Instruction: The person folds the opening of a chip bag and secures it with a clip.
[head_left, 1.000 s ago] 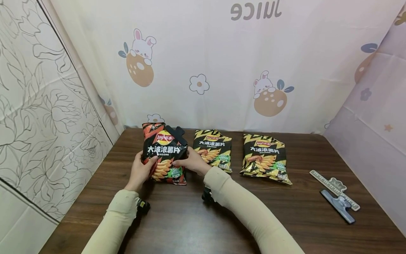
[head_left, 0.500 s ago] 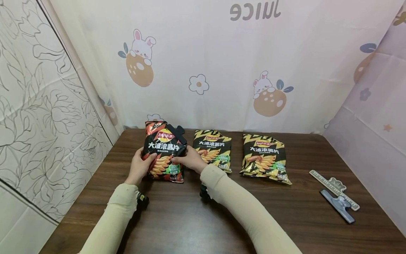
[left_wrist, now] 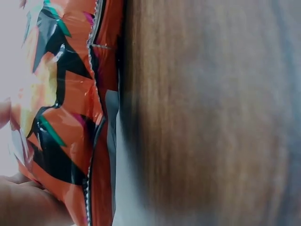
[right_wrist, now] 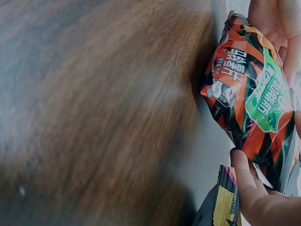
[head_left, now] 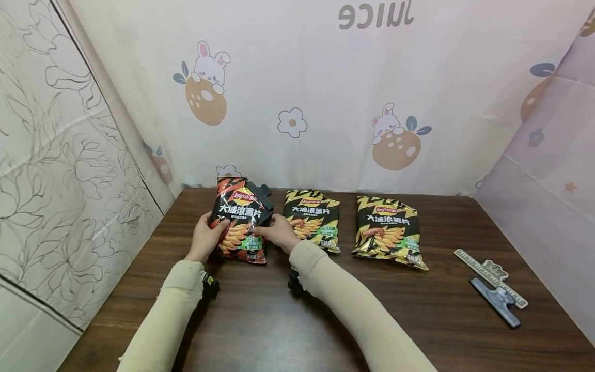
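Glossy chip bag [head_left: 238, 221], wood-grain table [head_left: 269, 315]

Your left grip [left_wrist: 32, 205] is in at 8 o'clock, holding a shiny orange-and-black bag [left_wrist: 70, 132] at 9, jagged seam [left_wrist: 97, 94] running 11 to 7. Kinda blurry wood tabletop [left_wrist: 211, 113] over at 3.

Left bag [head_left: 240, 218]: orange-red, black, green patch, white lettering. Middle bag [head_left: 312, 214], right bag [head_left: 388, 232]: yellow-black jagged stripes. Clip [head_left: 260, 195] on left bag: black. Table [head_left: 269, 320]: dark brown wood grain. Sleeves [head_left: 160, 315]: pale cream.
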Available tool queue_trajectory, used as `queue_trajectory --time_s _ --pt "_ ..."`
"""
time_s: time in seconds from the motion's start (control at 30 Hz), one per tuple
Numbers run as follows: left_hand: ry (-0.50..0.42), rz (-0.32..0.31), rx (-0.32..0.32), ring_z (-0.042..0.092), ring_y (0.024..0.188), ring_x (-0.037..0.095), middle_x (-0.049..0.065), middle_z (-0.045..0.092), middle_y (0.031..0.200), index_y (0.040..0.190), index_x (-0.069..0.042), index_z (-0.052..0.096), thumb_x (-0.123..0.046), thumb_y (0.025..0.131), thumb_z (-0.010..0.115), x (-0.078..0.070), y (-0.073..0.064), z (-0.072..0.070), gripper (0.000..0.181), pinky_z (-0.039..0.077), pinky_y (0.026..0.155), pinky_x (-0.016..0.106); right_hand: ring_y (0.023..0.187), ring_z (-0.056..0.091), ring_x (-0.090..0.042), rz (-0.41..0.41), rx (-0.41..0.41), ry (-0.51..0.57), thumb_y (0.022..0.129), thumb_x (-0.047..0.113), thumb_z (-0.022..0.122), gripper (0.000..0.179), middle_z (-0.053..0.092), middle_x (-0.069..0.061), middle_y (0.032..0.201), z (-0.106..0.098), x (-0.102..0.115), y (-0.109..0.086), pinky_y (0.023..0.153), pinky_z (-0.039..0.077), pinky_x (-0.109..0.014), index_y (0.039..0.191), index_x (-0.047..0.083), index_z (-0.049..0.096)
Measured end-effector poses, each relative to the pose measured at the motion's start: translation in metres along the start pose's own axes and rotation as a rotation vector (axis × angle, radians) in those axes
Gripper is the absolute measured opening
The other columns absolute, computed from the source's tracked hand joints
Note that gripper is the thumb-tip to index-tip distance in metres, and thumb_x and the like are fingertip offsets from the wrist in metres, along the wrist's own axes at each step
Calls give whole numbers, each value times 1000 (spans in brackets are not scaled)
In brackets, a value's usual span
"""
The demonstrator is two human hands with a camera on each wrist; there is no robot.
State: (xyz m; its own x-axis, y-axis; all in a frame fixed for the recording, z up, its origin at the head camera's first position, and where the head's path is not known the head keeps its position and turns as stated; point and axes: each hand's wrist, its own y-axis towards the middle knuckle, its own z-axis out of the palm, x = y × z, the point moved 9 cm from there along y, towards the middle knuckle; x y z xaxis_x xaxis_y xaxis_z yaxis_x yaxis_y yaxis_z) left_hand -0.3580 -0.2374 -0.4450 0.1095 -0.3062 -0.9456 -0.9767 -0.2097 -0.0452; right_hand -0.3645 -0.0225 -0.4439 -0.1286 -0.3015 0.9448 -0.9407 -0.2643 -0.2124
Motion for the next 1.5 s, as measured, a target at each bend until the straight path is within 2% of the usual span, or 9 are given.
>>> queue_trajectory --time_s 0.17,0.3,0.43,0.67,0.87,1.0,1.2,1.33,1.5 --pt "27 -14 -12 44 130 34 26 40 148 151 3 27 -30 96 63 0 6 2 73 36 111 47 86 57 -21 7 -24 1 89 28 73 64 64 -18 122 -1 -2 3 73 48 -38 140 1 46" --pt "39 -16 -18 45 128 34 26 41 146 150 3 29 -27 96 63 1 10 3 70 37 110 47 98 64 -25 -10 -29 25 88 26 74 57 68 -16 115 1 -1 6 85 52 -42 135 1 52" --pt "47 -22 -14 45 126 34 26 42 144 149 3 30 -26 97 62 2 12 4 68 38 108 47 96 67 -23 -20 -22 47 88 25 74 48 71 -13 108 3 -2 8 89 52 -42 128 4 59" --pt "59 -25 -8 45 127 35 26 41 144 149 4 29 -24 97 61 3 13 4 67 38 109 48 100 64 -22 -19 -6 67 91 27 70 46 69 -14 118 5 -3 8 83 48 -39 131 6 58" --pt "79 -27 -3 41 132 36 27 38 148 150 4 28 -24 97 61 2 14 4 69 34 112 49 120 61 -27 -14 16 102 94 26 67 49 65 -17 128 7 -4 9 100 48 -44 137 6 54" --pt "97 -20 -4 40 134 37 27 37 149 150 5 27 -23 97 61 1 14 3 69 33 114 50 132 51 -30 -4 11 107 94 28 68 64 55 -20 140 7 -5 9 109 42 -48 146 3 42" --pt "103 -8 3 34 141 37 28 34 152 151 7 25 -23 97 61 -1 13 2 71 29 116 49 142 39 -31 9 14 90 93 33 68 79 40 -21 153 7 -6 7 113 37 -47 153 2 28" --pt "99 4 13 28 145 38 29 30 154 151 8 25 -22 97 62 -2 13 3 72 26 118 49 144 36 -31 6 28 101 93 34 68 80 38 -20 154 8 -5 6 114 36 -46 154 2 26" --pt "105 15 15 28 146 38 30 30 154 150 9 25 -22 97 62 -2 13 3 72 26 118 49 145 34 -31 -9 35 98 93 35 68 80 36 -20 155 8 -4 6 115 35 -46 154 2 26"
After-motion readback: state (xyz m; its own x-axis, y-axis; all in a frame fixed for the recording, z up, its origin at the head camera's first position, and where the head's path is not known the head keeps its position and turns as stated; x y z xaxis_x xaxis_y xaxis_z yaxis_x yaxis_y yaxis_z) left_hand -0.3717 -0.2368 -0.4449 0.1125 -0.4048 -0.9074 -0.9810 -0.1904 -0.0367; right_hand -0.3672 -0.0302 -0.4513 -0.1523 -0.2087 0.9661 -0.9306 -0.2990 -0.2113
